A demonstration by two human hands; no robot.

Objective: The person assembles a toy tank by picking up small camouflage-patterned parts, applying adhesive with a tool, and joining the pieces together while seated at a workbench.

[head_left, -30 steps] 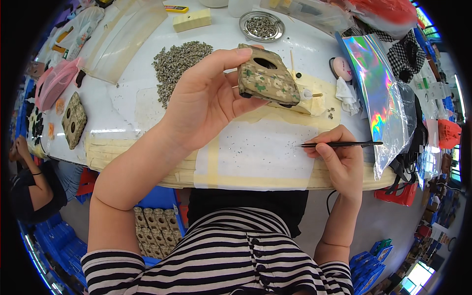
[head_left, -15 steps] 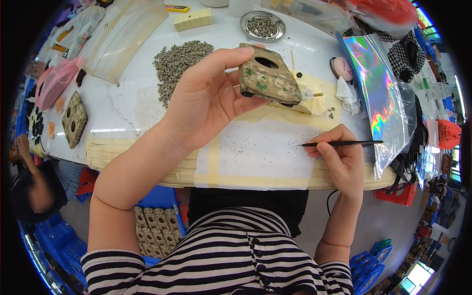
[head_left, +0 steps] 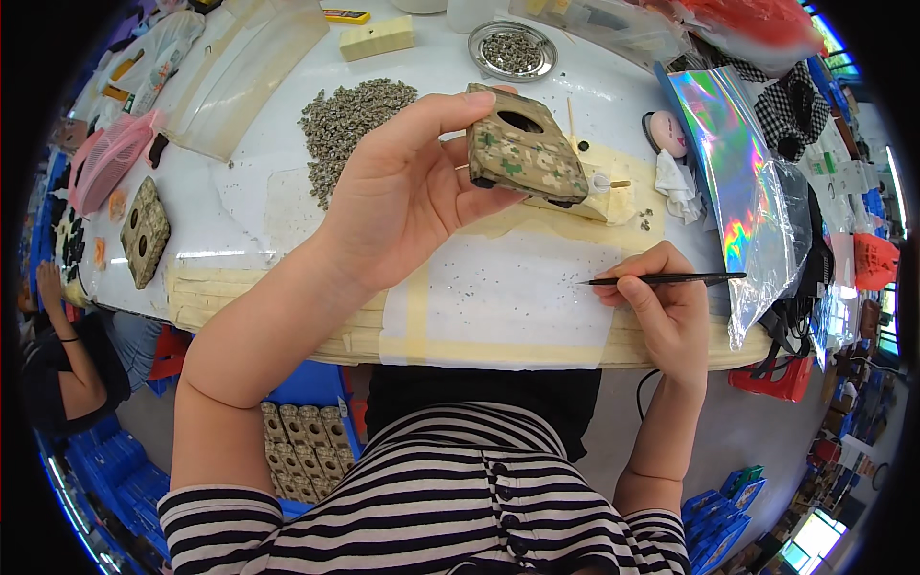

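Observation:
My left hand [head_left: 412, 172] is closed around a camouflage plastic housing [head_left: 532, 158] with a dark oval opening, raised and tilted above the table. Lower on the right, my right hand [head_left: 661, 311] pinches a thin black pair of tweezers [head_left: 685, 279], its fine tip pointing left over a white paper sheet [head_left: 498, 340]. Many tiny dark specks lie scattered on that sheet, some close to the tip. Whether the tip grips one is too small to make out. A second camouflage housing [head_left: 145, 234], with two round holes, rests at the table's left.
A heap of small metal parts [head_left: 350, 125] lies behind my left hand. Similar parts fill a round metal dish [head_left: 474, 48] at the back. An iridescent sheet [head_left: 724, 163] stands at the right. Below the table, a blue crate [head_left: 307, 383] holds several camouflage housings.
Both my hands and what they hold stay nearly still. At the far left, another person's arm has shifted position.

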